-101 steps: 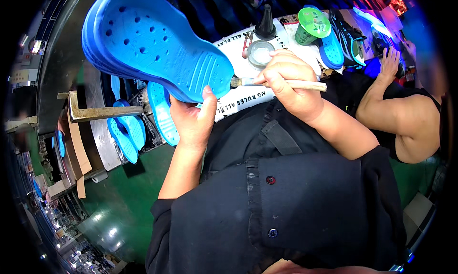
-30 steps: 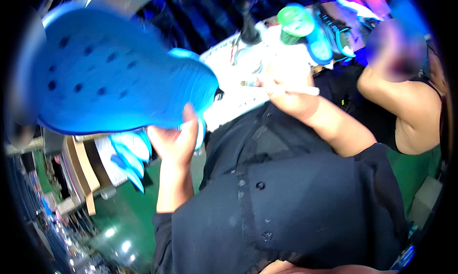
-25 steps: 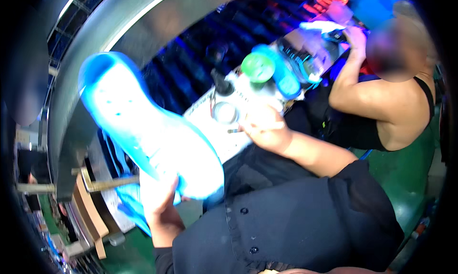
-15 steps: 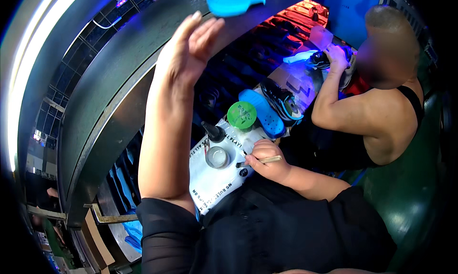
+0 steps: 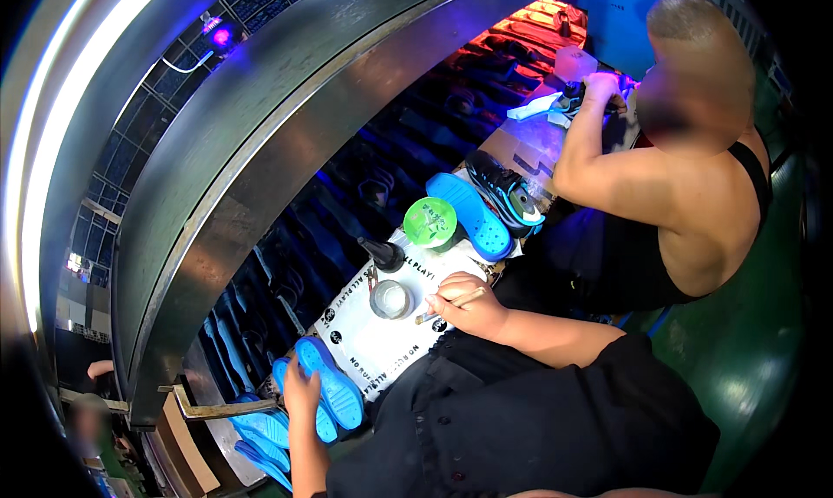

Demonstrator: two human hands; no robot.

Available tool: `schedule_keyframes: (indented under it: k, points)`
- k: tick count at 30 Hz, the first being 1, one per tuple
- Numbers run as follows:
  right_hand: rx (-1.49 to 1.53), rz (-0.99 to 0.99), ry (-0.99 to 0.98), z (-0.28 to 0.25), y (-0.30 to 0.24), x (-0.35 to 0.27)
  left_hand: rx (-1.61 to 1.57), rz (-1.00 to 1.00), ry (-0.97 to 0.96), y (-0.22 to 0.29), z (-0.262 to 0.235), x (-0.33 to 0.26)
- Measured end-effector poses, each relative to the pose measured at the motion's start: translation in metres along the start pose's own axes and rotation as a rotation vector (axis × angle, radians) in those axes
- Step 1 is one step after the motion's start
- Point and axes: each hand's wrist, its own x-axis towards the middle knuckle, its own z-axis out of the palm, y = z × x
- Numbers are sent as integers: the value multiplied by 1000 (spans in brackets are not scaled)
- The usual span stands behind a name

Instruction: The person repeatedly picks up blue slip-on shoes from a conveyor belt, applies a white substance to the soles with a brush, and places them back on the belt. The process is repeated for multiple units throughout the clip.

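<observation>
Right now the left hand [image 5: 301, 396] is at the near pair of blue soles, its fingers over the edge of the upper sole [image 5: 334, 387]; whether they have closed on it, I cannot tell. A lower sole [image 5: 325, 425] shows partly from underneath, and more blue pieces [image 5: 263, 429] lie just beside, toward the lower left, near a worn bracket [image 5: 227, 409] and a cardboard flap [image 5: 186, 446]. The right hand [image 5: 468, 304] is curled round a brush [image 5: 451, 306], gripping its pale handle, with the bristle end pointing left over a white printed sheet [image 5: 369, 350]. Near the bristles, on the sheet, sits a round clear dish [image 5: 390, 299], and next to it stands a black conical bottle [image 5: 382, 253]. Farther along come a green-topped cup [image 5: 430, 223], a blue perforated sole [image 5: 470, 218] and a black shoe with blue trim [image 5: 506, 194]. Beyond these, at the upper right, a co-worker [image 5: 681, 194] bends an arm, one hand [image 5: 600, 88] at a dark shoe whose details are too small to make out
</observation>
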Motion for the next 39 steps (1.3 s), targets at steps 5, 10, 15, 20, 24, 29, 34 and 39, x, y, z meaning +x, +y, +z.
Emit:
schedule_keyframes:
  k: [5, 10, 15, 20, 24, 29, 34, 39]
  points:
    - [15, 16, -76, 25, -6, 5, 327, -367, -58, -81, 52, -48]
    - [98, 246, -138, 40, -11, -3, 359, -245, 71, -79, 60, -47]
    - [87, 264, -51, 54, 7, -18, 305, -206, -42, -73, 68, -51]
    - [79, 291, -95, 60, -4, -9, 241, -261, -107, -60, 44, -45]
    - [90, 319, -98, 68, -3, -9, -452, -436, -40, -68, 45, -61]
    - [123, 357, -73, 72, -8, -5, -1740, -751, -388, -58, 57, -69]
    - [266, 293, -89, 67, -26, 12, -1671, -372, -163, 24, 19, -56]
    - [194, 36, -162, 73, -56, 29, -1247, -82, 139, 51, 21, -50]
